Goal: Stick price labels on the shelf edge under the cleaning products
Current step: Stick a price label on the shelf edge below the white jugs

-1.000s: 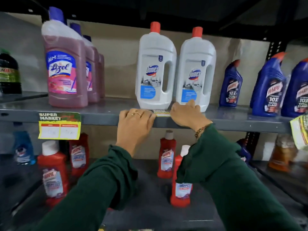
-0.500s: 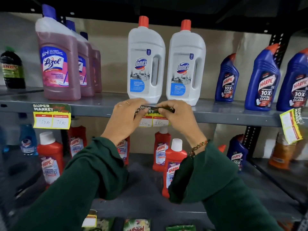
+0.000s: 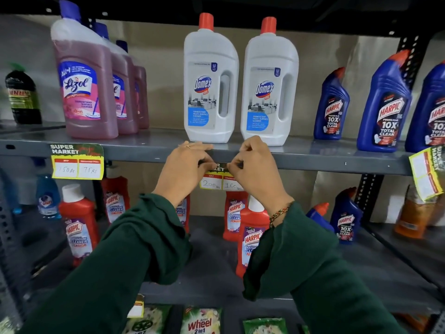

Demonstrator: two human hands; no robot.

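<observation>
A yellow price label (image 3: 218,180) reading 200 and 160 hangs from the grey shelf edge (image 3: 325,162), right under two white Domex bottles (image 3: 209,83). My left hand (image 3: 185,168) pinches its upper left corner and my right hand (image 3: 252,167) pinches its upper right corner, both against the shelf edge. The label's dark header is mostly hidden by my fingers. Another label (image 3: 77,161), marked 150 and 75, is stuck on the edge below the pink Lizol bottles (image 3: 84,80).
Blue Harpic bottles (image 3: 382,104) stand at the right of the same shelf, with a third label (image 3: 427,173) hanging crooked below them. Red Harpic bottles (image 3: 250,235) fill the shelf underneath. Detergent packs (image 3: 201,321) lie at the bottom.
The label was pressed flat on top of the shelf lip a second ago; now it hangs down the front edge, and both hands have shifted to grip its top corners.
</observation>
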